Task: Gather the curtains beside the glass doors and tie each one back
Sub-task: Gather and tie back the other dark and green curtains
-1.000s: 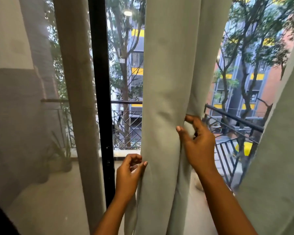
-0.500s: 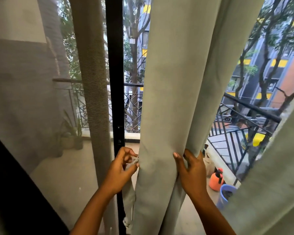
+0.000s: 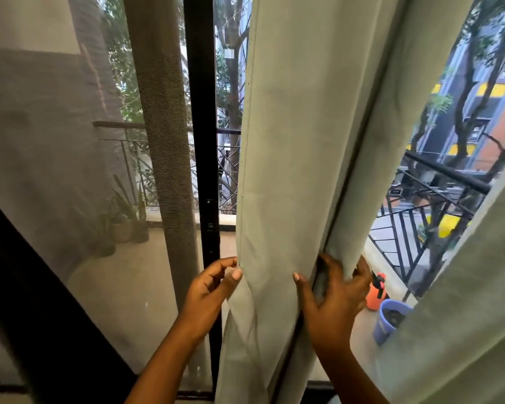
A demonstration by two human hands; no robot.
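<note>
Flanking the hand-gripped curtain (image 3: 289,170): mesh screen (image 3: 56,170), black door frame (image 3: 200,141)

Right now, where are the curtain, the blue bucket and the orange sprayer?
curtain (image 3: 286,170): head view, on its wide front fold.
blue bucket (image 3: 384,328): head view, on its outer wall.
orange sprayer (image 3: 375,297): head view, on its orange body.

Daylight from outside, interior dim, edges bowed, slight softness.

left hand (image 3: 209,290) pinching (thumb, forefinger) | right hand (image 3: 333,298) fingers curled, gripping
</note>
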